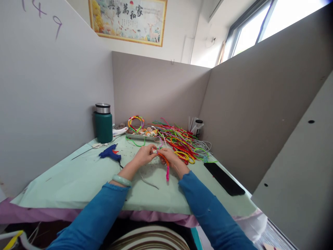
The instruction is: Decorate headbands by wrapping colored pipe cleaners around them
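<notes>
My right hand [170, 158] is closed around a fuzzy pipe cleaner piece [167, 172], orange near the fingers and bright pink at the hanging end. Close beside it, my left hand [145, 155] has thumb and forefinger pinched at the upper end of the same piece; the exact grip is small and partly hidden. Thin lilac strands [160, 140] rise above the fingers. Below the hands lies a loose grey strand [149, 182]. Beyond them is a heap of colourful pipe cleaners [177, 137], with yellow loops [191, 158] at its near edge.
A blue glue gun [110, 152] lies left of my hands, near a green bottle [103, 126]. Behind, a metal tray [140, 136] holds small pieces and a multicoloured ring-shaped band [135, 123]. A black flat slab [223, 178] lies at right. Grey partitions [161, 86] enclose the table.
</notes>
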Motion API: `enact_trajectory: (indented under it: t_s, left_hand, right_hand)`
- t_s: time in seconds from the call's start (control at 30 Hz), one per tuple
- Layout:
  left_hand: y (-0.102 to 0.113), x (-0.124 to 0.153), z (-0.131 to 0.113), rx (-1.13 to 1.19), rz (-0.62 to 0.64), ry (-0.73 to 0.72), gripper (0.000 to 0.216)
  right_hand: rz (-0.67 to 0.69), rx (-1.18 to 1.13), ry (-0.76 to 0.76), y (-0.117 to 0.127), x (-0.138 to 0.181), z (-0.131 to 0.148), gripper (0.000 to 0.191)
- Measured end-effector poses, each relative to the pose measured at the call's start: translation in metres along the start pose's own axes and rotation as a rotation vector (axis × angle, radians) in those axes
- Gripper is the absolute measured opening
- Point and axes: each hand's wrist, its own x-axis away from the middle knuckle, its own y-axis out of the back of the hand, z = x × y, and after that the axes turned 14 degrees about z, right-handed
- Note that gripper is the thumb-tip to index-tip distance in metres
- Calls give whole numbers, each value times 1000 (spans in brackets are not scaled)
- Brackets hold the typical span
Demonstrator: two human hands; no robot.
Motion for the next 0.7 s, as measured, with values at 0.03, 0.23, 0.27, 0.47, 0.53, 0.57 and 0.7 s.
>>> enact_trajectory:
  t_s: [0.03,0.23,0.27,0.47,0.53,0.57,0.7]
  left_hand:
    - [0,0,0,11,13,2,35]
    - [0,-2,1,33,55,42,37]
    - [0,-3,1,18,56,44,34]
    - [0,-4,9,-66,75,20,29]
    - [0,-5,11,-109,41,32,28]
    - [0,-5,12,-125,25,34,27]
    - [0,-6,12,-128,9,51,25]
  right_hand:
    - [-15,33,19,0,0,-1,23]
    - [-85,176,171,0,0,0,26]
    - [-91,188,189,0,0,1,26]
    - [-47,310,278,-1,1,4,23]
    - [-63,380,316,-1,0,3,21]
    - [-87,428,335,-1,0,1,20]
    - [-163,627,405,-1,-1,-2,14]
